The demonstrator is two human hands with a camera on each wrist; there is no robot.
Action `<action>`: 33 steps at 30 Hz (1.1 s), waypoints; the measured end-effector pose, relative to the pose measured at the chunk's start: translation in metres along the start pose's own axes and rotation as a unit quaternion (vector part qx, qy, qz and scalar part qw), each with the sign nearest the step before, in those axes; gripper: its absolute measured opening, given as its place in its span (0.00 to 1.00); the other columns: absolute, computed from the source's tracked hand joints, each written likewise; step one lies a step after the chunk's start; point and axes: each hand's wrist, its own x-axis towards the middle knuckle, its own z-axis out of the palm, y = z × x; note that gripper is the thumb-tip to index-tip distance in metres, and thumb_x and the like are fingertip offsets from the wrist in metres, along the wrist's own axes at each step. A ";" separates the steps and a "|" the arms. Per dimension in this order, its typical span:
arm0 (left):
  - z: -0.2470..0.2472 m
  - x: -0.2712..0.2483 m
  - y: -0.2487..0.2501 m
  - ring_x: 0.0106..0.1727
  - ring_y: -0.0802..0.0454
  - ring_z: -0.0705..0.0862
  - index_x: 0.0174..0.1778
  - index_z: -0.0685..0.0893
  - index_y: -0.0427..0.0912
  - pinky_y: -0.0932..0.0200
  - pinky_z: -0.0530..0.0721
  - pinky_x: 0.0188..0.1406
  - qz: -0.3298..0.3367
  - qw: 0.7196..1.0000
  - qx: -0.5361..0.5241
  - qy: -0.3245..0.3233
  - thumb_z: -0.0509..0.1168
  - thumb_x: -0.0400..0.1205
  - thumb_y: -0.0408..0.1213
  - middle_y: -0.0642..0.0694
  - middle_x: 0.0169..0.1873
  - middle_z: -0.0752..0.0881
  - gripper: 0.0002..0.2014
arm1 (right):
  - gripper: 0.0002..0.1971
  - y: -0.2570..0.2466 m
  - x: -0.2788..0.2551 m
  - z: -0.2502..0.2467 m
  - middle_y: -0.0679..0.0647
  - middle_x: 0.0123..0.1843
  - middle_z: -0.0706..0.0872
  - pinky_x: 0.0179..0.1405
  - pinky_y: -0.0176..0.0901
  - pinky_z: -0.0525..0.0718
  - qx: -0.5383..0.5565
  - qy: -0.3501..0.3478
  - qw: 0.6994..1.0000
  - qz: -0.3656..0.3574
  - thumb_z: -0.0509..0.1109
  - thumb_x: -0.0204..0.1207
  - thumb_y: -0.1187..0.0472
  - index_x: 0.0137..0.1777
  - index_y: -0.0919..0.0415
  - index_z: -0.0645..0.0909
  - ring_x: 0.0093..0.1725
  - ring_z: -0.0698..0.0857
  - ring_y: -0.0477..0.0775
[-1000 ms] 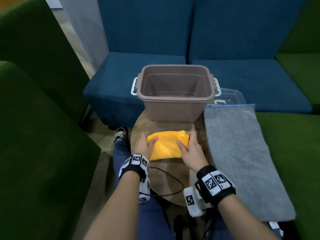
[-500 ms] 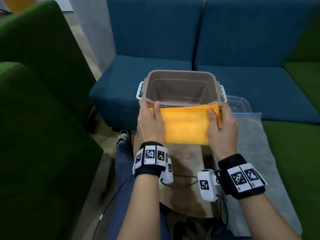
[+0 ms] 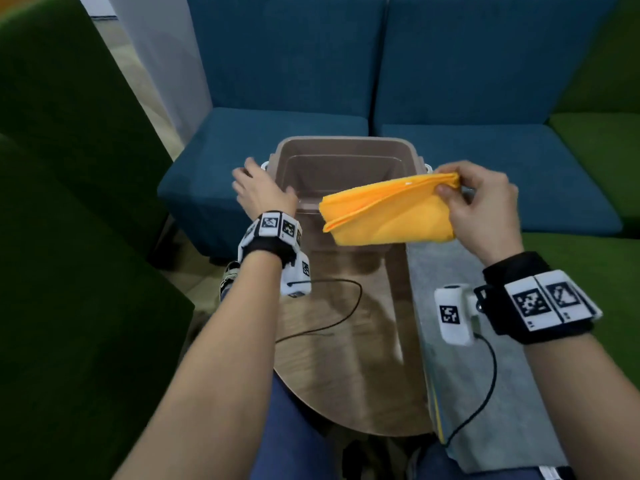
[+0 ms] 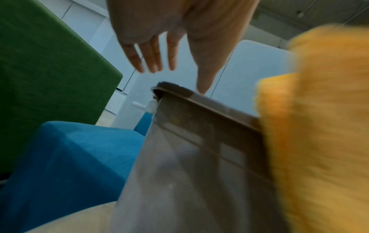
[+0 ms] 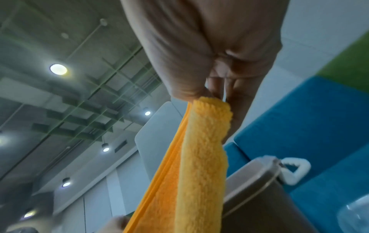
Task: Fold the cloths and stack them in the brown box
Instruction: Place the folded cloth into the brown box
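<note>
Folded cloth held over box, right hand only.
Right thumb and fingers pinch the cloth's right end; its long axis runs left-right, free end sagging toward the near rim. Left hand spread, fingers straight, holding nothing, at the box's left near corner. Grey cloth lies flat to the right.

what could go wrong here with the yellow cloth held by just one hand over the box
1. The right hand pinches the folded yellow cloth at one end only, so the free end sags and its layers already gape; the fold may well open before it lands.
2. The cloth hangs across the near rim of the brown box, not clear inside, so it could drape over the edge.
3. The left hand is open beside the box's left corner and supports nothing.
</note>
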 end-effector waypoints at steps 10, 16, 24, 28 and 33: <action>-0.008 -0.028 -0.020 0.72 0.39 0.68 0.66 0.67 0.34 0.45 0.75 0.57 -0.125 0.989 -0.049 -0.065 0.69 0.76 0.30 0.37 0.67 0.76 0.25 | 0.11 -0.020 0.058 -0.004 0.47 0.46 0.88 0.58 0.46 0.85 0.051 0.012 0.998 -0.033 0.68 0.72 0.59 0.52 0.55 0.87 0.50 0.86 0.44; -0.011 -0.076 -0.050 0.63 0.34 0.71 0.51 0.66 0.37 0.44 0.73 0.54 -0.111 0.987 -0.114 -0.005 0.62 0.71 0.23 0.35 0.60 0.75 0.16 | 0.16 -0.046 0.063 0.041 0.71 0.36 0.82 0.42 0.58 0.81 -0.155 -0.181 0.969 -0.068 0.67 0.73 0.56 0.37 0.72 0.77 0.41 0.82 0.69; -0.013 -0.083 -0.051 0.62 0.34 0.73 0.48 0.61 0.40 0.44 0.74 0.62 -0.099 0.982 -0.158 -0.034 0.63 0.72 0.19 0.35 0.60 0.72 0.19 | 0.07 -0.064 0.060 0.096 0.61 0.46 0.85 0.47 0.52 0.81 -0.027 -0.296 0.952 -0.066 0.67 0.80 0.63 0.50 0.68 0.80 0.46 0.83 0.59; -0.013 -0.085 -0.053 0.63 0.34 0.74 0.48 0.61 0.40 0.43 0.75 0.66 -0.097 0.981 -0.161 -0.037 0.63 0.72 0.18 0.34 0.61 0.72 0.20 | 0.13 -0.037 0.066 0.110 0.63 0.53 0.84 0.47 0.59 0.89 -0.110 -0.377 0.919 0.042 0.65 0.80 0.65 0.64 0.64 0.77 0.43 0.86 0.61; -0.013 -0.090 -0.061 0.59 0.34 0.75 0.47 0.61 0.40 0.39 0.76 0.64 -0.077 0.982 -0.168 -0.023 0.62 0.70 0.18 0.37 0.56 0.72 0.20 | 0.18 -0.003 0.075 0.127 0.67 0.59 0.83 0.48 0.63 0.88 -0.332 -0.484 0.804 0.098 0.67 0.78 0.66 0.67 0.67 0.75 0.50 0.88 0.66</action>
